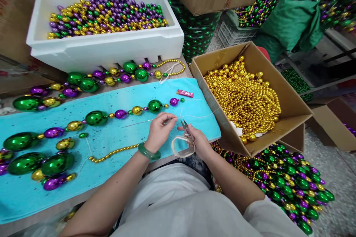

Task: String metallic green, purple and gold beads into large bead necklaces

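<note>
My left hand (160,130), with a green bangle (149,152) at the wrist, pinches a thin white thread (191,116) at its fingertips. A long thin needle (136,123) sticks out to the left from under that hand. My right hand (199,141) holds a pair of scissors (190,139), its pale looped handle below and the blade tips close to the thread by my left fingertips. Just beyond my hands, a strand of large and small beads (96,117) in green, gold and purple lies on the turquoise towel (111,92). A gold bead chain (116,152) lies left of my left wrist.
A white foam box (111,46) of loose beads stands at the back. Right of the towel is a cardboard box (222,122) holding gold bead chains. A pink packet (185,93) lies on the towel. Finished-looking bead strands (294,181) are heaped at lower right.
</note>
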`<control>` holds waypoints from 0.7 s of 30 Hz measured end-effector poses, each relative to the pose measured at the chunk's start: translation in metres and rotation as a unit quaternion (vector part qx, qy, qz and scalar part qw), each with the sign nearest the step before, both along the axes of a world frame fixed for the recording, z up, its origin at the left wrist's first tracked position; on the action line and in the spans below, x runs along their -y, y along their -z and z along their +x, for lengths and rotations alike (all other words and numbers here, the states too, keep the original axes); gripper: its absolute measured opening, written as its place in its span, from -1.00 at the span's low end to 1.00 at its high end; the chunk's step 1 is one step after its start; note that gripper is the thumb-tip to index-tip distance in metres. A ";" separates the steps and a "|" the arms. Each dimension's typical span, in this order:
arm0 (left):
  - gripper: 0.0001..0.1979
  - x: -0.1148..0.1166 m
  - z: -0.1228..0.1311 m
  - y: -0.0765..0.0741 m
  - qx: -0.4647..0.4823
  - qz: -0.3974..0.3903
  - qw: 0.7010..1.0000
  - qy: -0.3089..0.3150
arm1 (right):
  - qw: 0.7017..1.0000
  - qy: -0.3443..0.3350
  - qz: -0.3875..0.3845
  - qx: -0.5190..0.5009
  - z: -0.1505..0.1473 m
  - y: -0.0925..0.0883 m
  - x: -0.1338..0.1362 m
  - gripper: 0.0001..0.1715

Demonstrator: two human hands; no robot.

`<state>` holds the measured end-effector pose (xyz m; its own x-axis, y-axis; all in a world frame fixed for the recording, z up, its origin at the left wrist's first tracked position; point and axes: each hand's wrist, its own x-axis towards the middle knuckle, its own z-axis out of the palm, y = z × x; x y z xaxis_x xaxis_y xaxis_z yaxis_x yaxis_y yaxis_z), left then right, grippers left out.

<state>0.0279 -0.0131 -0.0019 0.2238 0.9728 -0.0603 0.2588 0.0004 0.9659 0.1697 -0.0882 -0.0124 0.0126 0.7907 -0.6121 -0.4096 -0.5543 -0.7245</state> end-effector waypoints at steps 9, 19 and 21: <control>-0.84 0.004 0.000 0.000 -0.007 0.005 1.000 0.023 | 0.993 0.007 0.010 -0.116 -0.003 0.001 -0.008 -0.52; -0.85 0.006 0.001 0.004 -0.016 0.003 1.000 0.026 | 0.992 0.013 -0.024 -0.121 -0.004 0.002 -0.012 -0.61; -0.85 0.009 0.002 0.005 -0.032 0.012 0.999 0.038 | 0.992 0.025 -0.025 -0.122 -0.004 0.003 -0.013 -0.64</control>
